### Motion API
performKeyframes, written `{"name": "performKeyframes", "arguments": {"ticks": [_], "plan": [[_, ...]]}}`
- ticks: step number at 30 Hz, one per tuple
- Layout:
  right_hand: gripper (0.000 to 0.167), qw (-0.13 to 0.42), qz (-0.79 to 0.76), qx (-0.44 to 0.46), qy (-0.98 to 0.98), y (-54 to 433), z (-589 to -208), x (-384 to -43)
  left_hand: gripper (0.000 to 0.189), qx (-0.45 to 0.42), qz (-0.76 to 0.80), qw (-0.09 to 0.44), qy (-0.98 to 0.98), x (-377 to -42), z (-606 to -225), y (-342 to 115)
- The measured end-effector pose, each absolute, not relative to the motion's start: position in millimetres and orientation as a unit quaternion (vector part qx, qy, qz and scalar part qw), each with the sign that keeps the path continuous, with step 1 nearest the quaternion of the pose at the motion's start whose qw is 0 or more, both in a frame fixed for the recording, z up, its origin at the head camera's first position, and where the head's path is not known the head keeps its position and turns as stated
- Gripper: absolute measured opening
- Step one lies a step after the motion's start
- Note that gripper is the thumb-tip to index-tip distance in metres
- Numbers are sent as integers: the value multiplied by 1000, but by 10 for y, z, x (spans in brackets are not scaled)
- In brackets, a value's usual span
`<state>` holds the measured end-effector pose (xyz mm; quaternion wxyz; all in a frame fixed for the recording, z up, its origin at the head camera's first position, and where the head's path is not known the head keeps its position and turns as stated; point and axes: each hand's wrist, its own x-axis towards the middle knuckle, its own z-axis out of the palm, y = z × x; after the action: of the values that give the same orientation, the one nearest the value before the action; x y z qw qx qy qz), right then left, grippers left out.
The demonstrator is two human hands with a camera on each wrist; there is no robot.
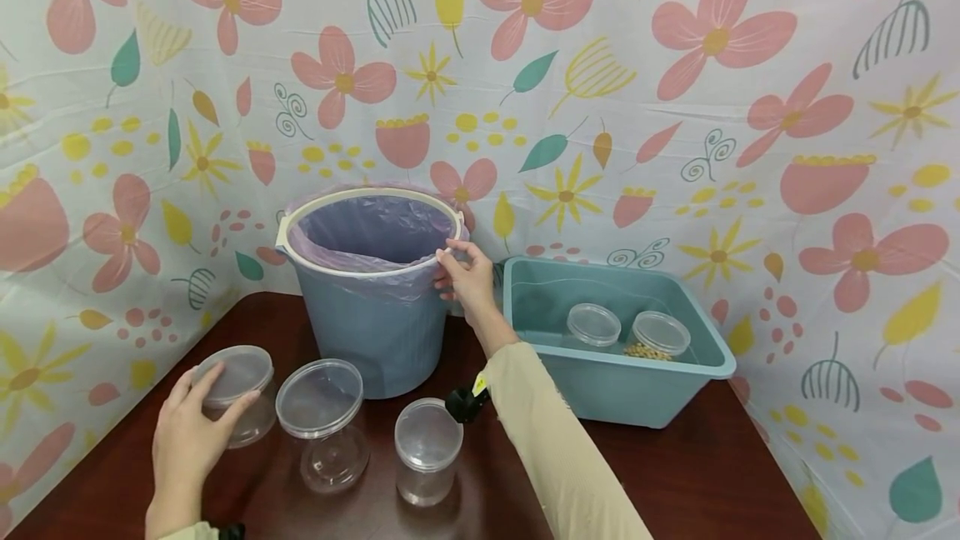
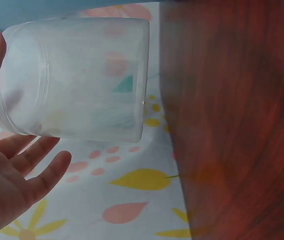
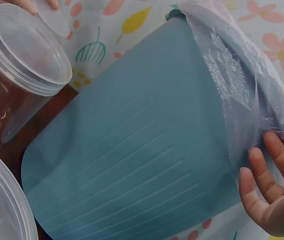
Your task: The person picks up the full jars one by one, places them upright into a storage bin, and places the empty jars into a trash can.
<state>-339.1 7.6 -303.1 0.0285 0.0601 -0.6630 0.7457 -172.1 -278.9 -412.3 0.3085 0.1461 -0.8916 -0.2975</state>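
Fingers [image 1: 202, 388] of our left hand [image 1: 183, 432] grip a lidded jar [image 1: 247, 372] near its top, thumb across from the rest, toward eight o'clock from the blue bin [image 1: 378, 340]; the left wrist view shows the jar's base apart from the table [image 1: 697, 482]. At four o'clock on the bin's rim, our right hand [image 1: 472, 282] pinches edge and plastic bag [image 1: 367, 227] together, lower fingers spread along the outside. By our judgement, we do best to keep the jar upright and take it lower, around the wall, since the lid may be loose. We should swing it wide of the broad jar [image 1: 322, 398], near the bin's seven o'clock, and the small jar [image 1: 427, 440] at five. A light, steady pinch should suit the thin bag; a hard tug could slip it inward. At three o'clock, a teal tub [image 1: 592, 386] holds two jars, one containing beige pieces [image 1: 645, 352].
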Motion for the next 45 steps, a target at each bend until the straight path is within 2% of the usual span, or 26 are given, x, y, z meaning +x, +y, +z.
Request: {"name": "performKeyframes", "arguments": {"ticks": [15,31,38,45], "plan": [[28,30,747,52,-662,69,-3035,-3387,63,97,-322,426,-840,-1621,-3729,-2770],[27,33,750,53,-659,75,-3045,-3381,63,66,-304,506,-805,-1657,-3079,-2738],[28,32,750,54,-659,72,-3047,-3384,63,18,-306,545,-781,-1726,-2811,-2673],[27,33,751,56,-657,66,-3055,-3391,65,6,-339,581,-740,-1831,-2620,-2560]]}}
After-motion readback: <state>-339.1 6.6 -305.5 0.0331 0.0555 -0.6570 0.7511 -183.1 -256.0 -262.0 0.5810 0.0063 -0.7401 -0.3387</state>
